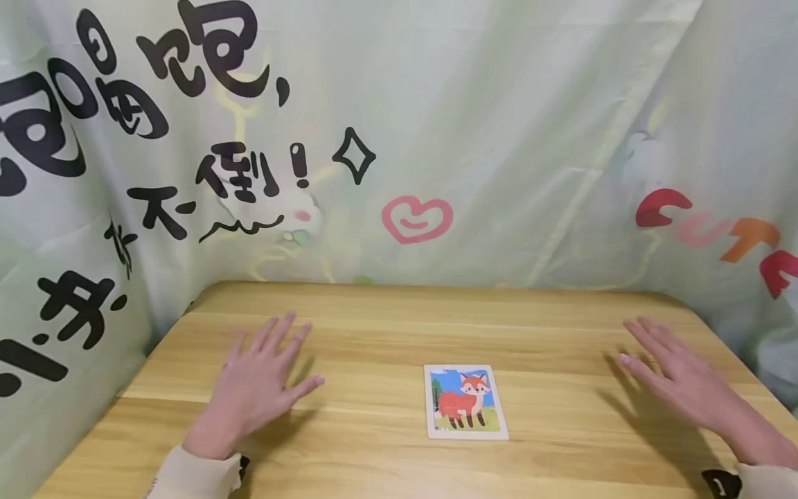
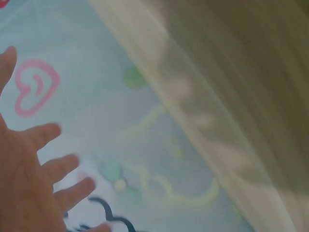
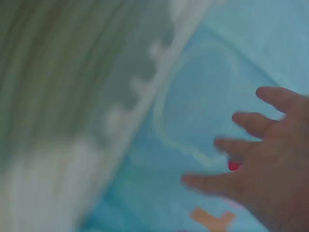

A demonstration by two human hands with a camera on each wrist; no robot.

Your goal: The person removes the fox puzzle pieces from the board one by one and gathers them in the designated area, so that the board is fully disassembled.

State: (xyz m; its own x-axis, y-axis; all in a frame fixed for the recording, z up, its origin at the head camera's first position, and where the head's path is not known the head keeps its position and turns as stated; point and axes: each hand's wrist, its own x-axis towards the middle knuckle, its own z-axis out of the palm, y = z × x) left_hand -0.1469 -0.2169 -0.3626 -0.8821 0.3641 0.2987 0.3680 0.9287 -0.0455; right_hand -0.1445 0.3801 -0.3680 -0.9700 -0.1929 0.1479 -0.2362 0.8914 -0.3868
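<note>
A small fox picture card (image 1: 466, 402) with a white border lies flat on the wooden table (image 1: 349, 443), fairly near the middle. It shows a red-orange fox on grass under a blue sky. To its left, my left hand (image 1: 258, 381) hovers over the table with fingers spread and holds nothing. My right hand (image 1: 682, 378) is off to the card's right, fingers extended, likewise holding nothing, its shadow falling on the wood. In the left wrist view the left hand (image 2: 24, 179) has its fingers splayed; the right wrist view shows the right hand (image 3: 270, 154) the same way.
A pale curtain (image 1: 517, 138) with black lettering, a pink heart (image 1: 416, 220) and coloured letters hangs behind the table and along both sides. The table's back edge (image 1: 436, 285) runs close to it, with rounded corners.
</note>
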